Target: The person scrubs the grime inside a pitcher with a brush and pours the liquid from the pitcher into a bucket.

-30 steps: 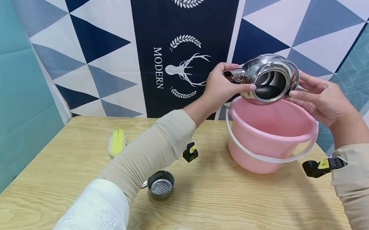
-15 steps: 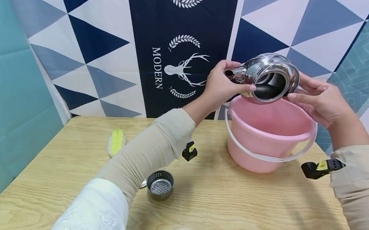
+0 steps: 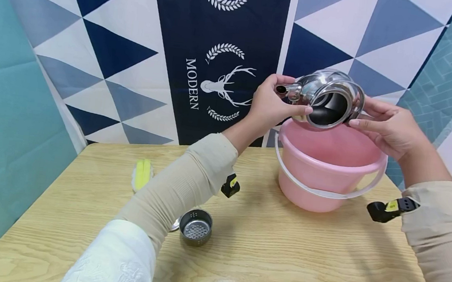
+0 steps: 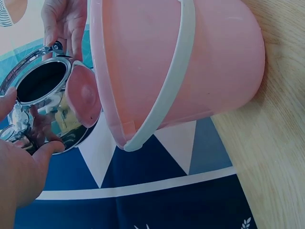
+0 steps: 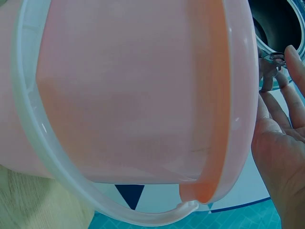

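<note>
A shiny metal teapot (image 3: 320,89) without its lid is tipped over the pink bucket (image 3: 322,185), its dark round mouth facing me. My left hand (image 3: 271,102) grips it around the spout side, thumb near the rim. On the opposite side my right hand (image 3: 394,131) holds the pot near where its handle joins, thumb in front. In the left wrist view the teapot (image 4: 59,112) mirrors the bucket and fingers. Much of the right wrist view is bucket wall (image 5: 128,95), with my right hand (image 5: 281,133) at its right edge. No liquid is visible.
A metal strainer basket (image 3: 196,227) stands on the wooden table (image 3: 278,269), a shiny piece partly hidden beside it. Further left lies a yellow and white sponge (image 3: 143,175). The bucket's white handle (image 3: 313,189) hangs down its front. A patterned wall covering (image 3: 207,124) rises behind.
The teapot has tilted slightly and sunk a little over the bucket, its mouth turning a bit. My right hand has shifted slightly left and down; both hands keep their hold.
</note>
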